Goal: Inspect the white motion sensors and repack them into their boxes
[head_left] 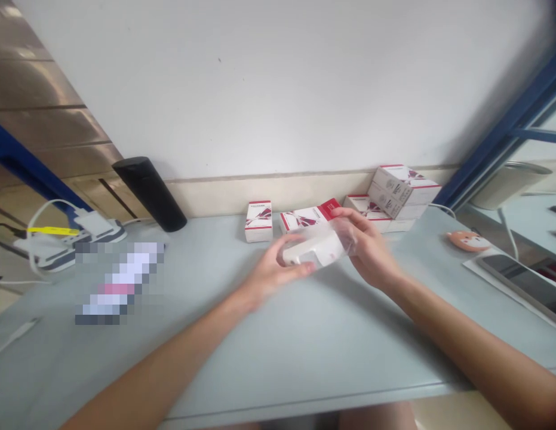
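Observation:
A white, rounded block-shaped item (311, 249) in a clear plastic bag is held above the table; its exact kind does not show. My left hand (271, 269) grips its left end, thumb in front and fingers behind. At the other end, my right hand (369, 251) pinches the crumpled clear plastic bag (346, 234), slightly blurred. Just behind the hands lies a white and red box (300, 220) with its red flap (330, 208) open, partly covered by the bag and my right fingers. A similar box (258, 221) stands to its left, closed.
Several white and red boxes (401, 194) are stacked against the wall at right. A black cylinder (150, 194) leans at back left, near power strips (76, 239) with cables. A pixelated phone-like object (119, 283) lies at left. An orange and white object (468, 240) sits at right.

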Available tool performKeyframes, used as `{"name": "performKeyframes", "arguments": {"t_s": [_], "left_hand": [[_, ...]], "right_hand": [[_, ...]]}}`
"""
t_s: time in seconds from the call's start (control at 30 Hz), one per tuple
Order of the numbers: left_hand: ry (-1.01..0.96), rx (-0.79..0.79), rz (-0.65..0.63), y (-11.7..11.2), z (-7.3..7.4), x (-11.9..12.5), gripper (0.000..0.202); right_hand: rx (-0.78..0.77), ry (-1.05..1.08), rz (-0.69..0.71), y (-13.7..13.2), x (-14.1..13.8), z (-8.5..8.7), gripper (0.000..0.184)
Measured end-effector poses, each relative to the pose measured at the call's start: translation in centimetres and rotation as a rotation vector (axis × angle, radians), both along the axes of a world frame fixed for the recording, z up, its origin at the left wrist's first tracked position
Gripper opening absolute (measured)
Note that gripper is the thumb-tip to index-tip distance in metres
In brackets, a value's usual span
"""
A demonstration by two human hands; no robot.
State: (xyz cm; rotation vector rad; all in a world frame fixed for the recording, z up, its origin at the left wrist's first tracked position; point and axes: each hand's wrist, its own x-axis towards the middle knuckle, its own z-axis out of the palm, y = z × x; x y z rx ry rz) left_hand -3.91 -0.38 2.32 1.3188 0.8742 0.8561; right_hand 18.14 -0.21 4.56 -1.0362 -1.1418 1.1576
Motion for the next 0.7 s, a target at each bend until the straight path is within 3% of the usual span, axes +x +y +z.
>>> {"name": "performKeyframes", "arguments": {"t_s": [0.1, 0.2, 0.33, 0.43, 0.53, 0.7], "left_hand": [[0.270, 0.232, 0.005, -0.7, 0.1, 0.0, 0.062], [0.362, 0.327, 0.007, -1.1, 0.0, 0.3, 0.069], [0.199, 0.189, 0.007, -0.9, 0.0, 0.4, 0.058], [0.112, 0.084, 0.018, -0.4, 0.2, 0.0, 0.060], [0.078, 0.011, -0.007, 0.2, 0.2, -0.6, 0.064], [0.089, 0.096, -0.055, 0.4, -0.1, -0.8, 0.071]], "right_hand": [[-0.098, 0.018, 0.029, -0.3, -0.3, 0.1, 0.037], [-0.135, 0.017, 0.079, -0.5, -0.4, 0.0, 0.041], [-0.014, -0.031, 0.159, -0.1, 0.3, -0.4, 0.040], [0.089, -0.213, 0.148, 0.1, 0.9, -0.4, 0.047], [0.052, -0.348, 0.142, 0.0, 0.8, -0.3, 0.046], [-0.034, -0.157, 0.142, 0.1, 0.7, -0.5, 0.034]]}}
